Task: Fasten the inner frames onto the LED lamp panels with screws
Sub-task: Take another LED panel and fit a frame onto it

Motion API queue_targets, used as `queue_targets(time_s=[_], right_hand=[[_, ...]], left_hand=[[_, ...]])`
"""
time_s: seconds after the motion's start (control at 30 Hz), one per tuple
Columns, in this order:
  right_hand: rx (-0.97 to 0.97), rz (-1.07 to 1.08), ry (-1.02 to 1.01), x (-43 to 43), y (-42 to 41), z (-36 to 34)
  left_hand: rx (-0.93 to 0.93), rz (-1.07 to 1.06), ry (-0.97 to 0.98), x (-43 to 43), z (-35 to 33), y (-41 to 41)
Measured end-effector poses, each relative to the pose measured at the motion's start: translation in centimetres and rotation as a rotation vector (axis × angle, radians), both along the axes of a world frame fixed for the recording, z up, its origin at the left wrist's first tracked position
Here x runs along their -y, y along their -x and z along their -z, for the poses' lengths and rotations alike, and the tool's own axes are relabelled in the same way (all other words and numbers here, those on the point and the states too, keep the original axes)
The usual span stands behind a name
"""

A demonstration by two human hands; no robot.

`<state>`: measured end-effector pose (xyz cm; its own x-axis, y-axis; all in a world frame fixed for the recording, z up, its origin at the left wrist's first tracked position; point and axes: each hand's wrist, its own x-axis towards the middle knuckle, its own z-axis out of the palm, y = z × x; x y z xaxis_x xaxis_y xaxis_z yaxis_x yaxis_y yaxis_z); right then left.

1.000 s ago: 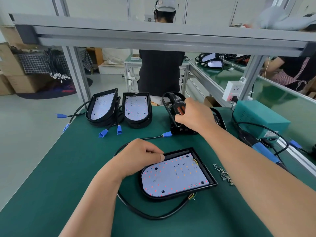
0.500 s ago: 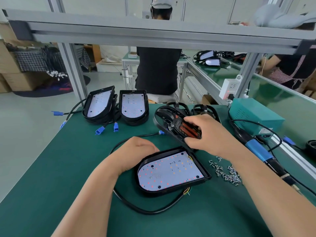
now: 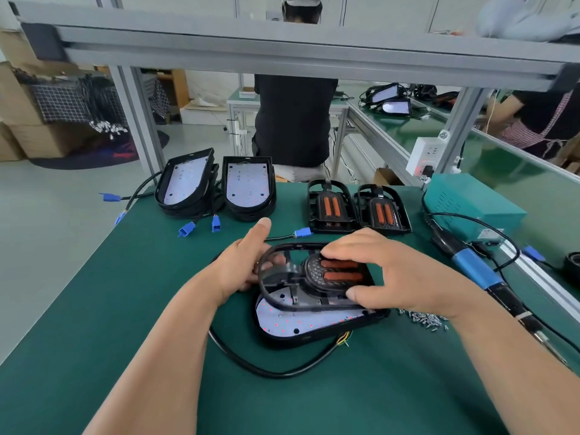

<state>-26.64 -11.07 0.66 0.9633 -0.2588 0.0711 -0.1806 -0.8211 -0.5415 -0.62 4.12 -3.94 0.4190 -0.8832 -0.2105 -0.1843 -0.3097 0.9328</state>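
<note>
Table [image 3: 94,309]: a green table fills the near view, with a grey metal beam [image 3: 282,42] running across above it.
Room: past the table a person in a black top [image 3: 292,120] sits with their back to the camera. Cardboard boxes [image 3: 28,136] stand on the floor at the left.
Back of table: two stacks of lamp panels [image 3: 249,186] stand at the left. Two spare frames [image 3: 332,208] with orange strips sit side by side to the right of them.
Right side: a green box [image 3: 470,205] and a blue electric screwdriver [image 3: 477,271] lie here. A small heap of screws [image 3: 423,318] is just beside the near panel.
LED lamp panel [image 3: 301,321]: it lies flat in the middle of the table, white face up. Its black cable [image 3: 270,368] loops round the near side.
Inner frame [image 3: 282,299]: the black inner frame is right over the panel and looks tilted, with its near edge down at the panel's face.
Left hand [image 3: 241,268]: its fingers curl round the frame's left rim and its thumb points up, so its grip is closed on the frame.
Right hand [image 3: 405,274]: its fingers lie over the orange part and its thumb pinches the near edge, so it grips the frame too.
Change: half a second ago the right hand alone held the frame behind the panel, and the left hand sat as a fist on the panel's left edge. Now the frame is over the panel and both hands hold it.
</note>
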Motion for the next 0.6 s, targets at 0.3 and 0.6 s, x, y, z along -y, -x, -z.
queue_targets(time_s=[0.3,0.6], right_hand=[[-0.058,-0.095,-0.103,-0.2,0.7,0.6],[-0.067,-0.107,-0.182,0.2,1.4,1.2]], left_hand=[[0.148,0.167,-0.077,-0.2,-0.8,0.9],[0.292,0.259,-0.079,-0.4,-1.1,1.5]])
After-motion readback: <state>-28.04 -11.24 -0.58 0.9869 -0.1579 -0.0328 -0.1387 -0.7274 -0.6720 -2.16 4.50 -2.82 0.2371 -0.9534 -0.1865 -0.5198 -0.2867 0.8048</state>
